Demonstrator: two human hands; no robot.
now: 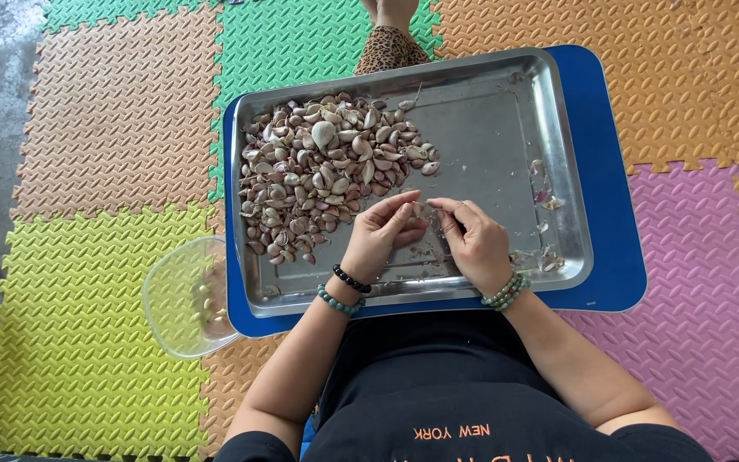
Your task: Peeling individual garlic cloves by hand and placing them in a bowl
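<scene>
Near edge of the steel tray [404, 295]: left hand [381, 233] and right hand [475, 239] pinch one garlic clove [422, 208] between fingertips; light, hard, papery-skinned, likely slippery, best gripped at its ends; behind, left half, the heap of unpeeled cloves [322, 175]; beside the tray's left edge, a clear bowl [183, 295].

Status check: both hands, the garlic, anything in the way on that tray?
Left hand and right hand pinch one garlic clove together over the steel tray. Unpeeled pile at tray's left; loose skins at right. Nothing blocking.
</scene>
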